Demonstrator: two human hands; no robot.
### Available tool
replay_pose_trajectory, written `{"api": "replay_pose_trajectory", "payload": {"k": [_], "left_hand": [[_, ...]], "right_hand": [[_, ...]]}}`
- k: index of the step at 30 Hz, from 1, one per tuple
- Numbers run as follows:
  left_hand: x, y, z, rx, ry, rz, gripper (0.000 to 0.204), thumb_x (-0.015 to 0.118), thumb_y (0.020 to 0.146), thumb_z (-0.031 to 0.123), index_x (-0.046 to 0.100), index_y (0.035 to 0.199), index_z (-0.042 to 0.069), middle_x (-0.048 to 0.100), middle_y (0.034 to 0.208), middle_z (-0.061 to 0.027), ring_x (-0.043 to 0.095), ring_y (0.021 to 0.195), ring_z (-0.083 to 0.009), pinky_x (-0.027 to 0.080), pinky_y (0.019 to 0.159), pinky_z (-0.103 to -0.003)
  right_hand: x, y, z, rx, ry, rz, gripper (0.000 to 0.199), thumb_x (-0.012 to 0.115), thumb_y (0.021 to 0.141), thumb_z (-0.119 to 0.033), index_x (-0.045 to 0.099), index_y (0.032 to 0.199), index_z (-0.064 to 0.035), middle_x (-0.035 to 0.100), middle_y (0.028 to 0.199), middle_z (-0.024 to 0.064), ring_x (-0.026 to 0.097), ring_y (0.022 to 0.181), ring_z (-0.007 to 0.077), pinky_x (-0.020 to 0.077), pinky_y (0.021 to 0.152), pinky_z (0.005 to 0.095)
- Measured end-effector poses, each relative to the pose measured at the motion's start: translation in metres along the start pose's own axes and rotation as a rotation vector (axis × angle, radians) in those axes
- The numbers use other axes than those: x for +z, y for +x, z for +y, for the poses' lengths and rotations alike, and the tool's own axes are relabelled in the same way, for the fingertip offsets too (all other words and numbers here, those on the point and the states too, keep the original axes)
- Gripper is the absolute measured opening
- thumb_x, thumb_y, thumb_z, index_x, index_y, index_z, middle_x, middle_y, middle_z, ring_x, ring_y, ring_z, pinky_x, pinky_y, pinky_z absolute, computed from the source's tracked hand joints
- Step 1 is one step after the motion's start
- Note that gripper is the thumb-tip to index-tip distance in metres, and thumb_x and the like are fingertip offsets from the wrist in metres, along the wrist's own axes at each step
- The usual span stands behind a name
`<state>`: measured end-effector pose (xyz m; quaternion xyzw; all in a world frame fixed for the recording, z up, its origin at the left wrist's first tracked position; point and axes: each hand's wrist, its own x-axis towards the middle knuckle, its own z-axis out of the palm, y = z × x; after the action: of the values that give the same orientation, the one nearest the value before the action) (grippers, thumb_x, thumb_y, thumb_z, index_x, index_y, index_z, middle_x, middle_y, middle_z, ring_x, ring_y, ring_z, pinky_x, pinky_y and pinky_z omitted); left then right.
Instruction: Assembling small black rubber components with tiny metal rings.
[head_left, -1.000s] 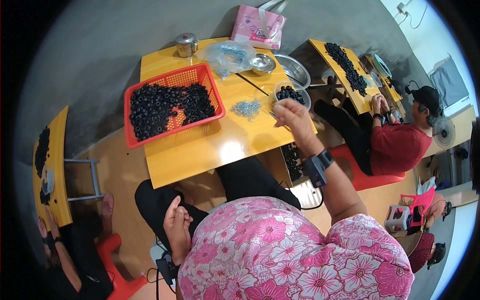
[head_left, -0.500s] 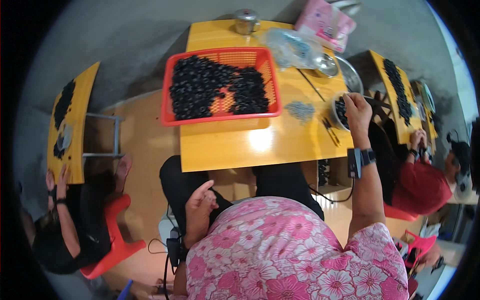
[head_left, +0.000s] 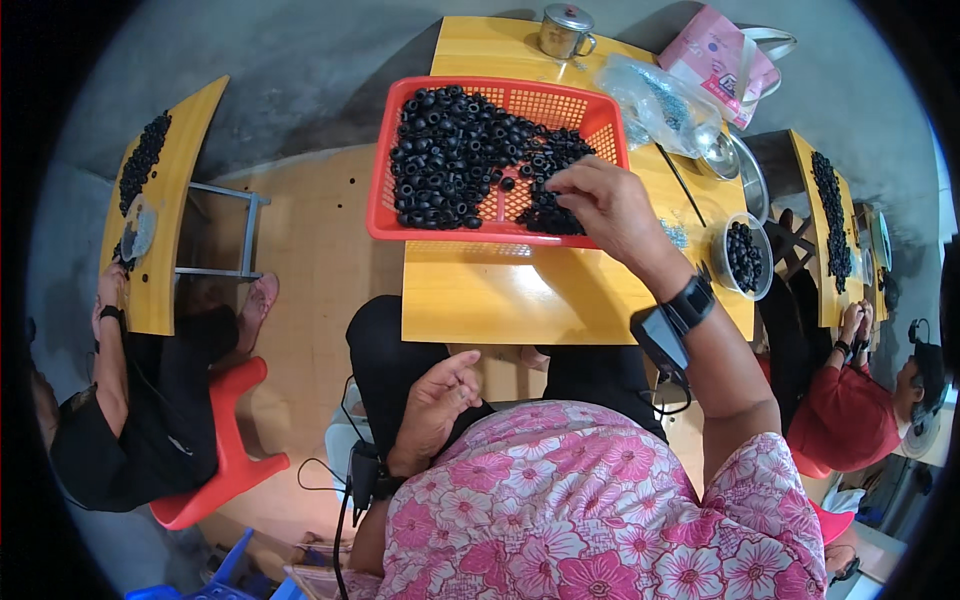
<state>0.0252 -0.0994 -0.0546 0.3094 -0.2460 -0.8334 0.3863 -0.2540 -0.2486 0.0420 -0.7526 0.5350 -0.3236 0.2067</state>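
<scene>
A red mesh basket point(head_left: 560, 100) full of small black rings point(head_left: 450, 160) sits on the yellow table point(head_left: 520, 295) in front of me. My right hand point(head_left: 600, 200) reaches over the basket's near right corner, fingertips pinched together among the black rings; whether a ring is between them cannot be made out. A dark band and device are strapped to that wrist. My left hand point(head_left: 435, 400) rests loosely on my lap below the table edge, fingers curled, holding nothing.
A clear bowl of black rings point(head_left: 742, 258) stands at the table's right edge, beside metal bowls point(head_left: 735, 165), a clear plastic bag point(head_left: 660, 100), a pink bag point(head_left: 715, 55) and a metal cup point(head_left: 565, 30). Other people sit at yellow tables left point(head_left: 150, 210) and right point(head_left: 830, 220).
My right hand has moved left from the clear bowl at the table's right side to the red basket. My view has swung right so the basket sits more central. Left hand stays on my lap.
</scene>
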Motion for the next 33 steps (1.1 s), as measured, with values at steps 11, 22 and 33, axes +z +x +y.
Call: {"api": "replay_pose_trajectory", "payload": {"k": [11,22,33], "left_hand": [[-0.008,0.002,0.000,-0.046,-0.020,-0.006,0.043,0.056,0.089,0.008,0.043,0.130,0.000,0.053,0.093,-0.0039,0.052,0.084,-0.0118,0.046,0.081,-0.028],[-0.002,-0.003,-0.006,-0.002,0.011,-0.006,0.042,0.053,0.089,0.006,0.043,0.129,-0.001,0.053,0.093,-0.0036,0.052,0.082,-0.0112,0.045,0.080,-0.028],[0.043,-0.012,-0.009,0.233,0.339,0.014,0.043,0.055,0.091,0.016,0.044,0.128,-0.001,0.051,0.088,-0.0021,0.048,0.075,-0.0084,0.042,0.070,-0.022]], "right_hand": [[0.055,0.062,0.019,0.120,-0.488,-0.294,0.023,0.065,0.071,-0.013,0.066,0.093,-0.0059,0.064,0.083,0.0147,0.062,0.082,0.0312,0.0498,0.075,0.0393],[0.034,0.041,0.019,0.032,-0.216,-0.213,0.018,0.066,0.074,-0.014,0.067,0.090,-0.0051,0.064,0.083,0.0136,0.063,0.078,0.0275,0.0498,0.071,0.0355],[0.024,-0.104,-0.050,0.613,1.477,-0.345,0.020,0.062,0.087,-0.019,0.061,0.095,-0.0001,0.059,0.076,0.0012,0.048,0.056,0.0067,0.0382,0.052,0.0205]]}}
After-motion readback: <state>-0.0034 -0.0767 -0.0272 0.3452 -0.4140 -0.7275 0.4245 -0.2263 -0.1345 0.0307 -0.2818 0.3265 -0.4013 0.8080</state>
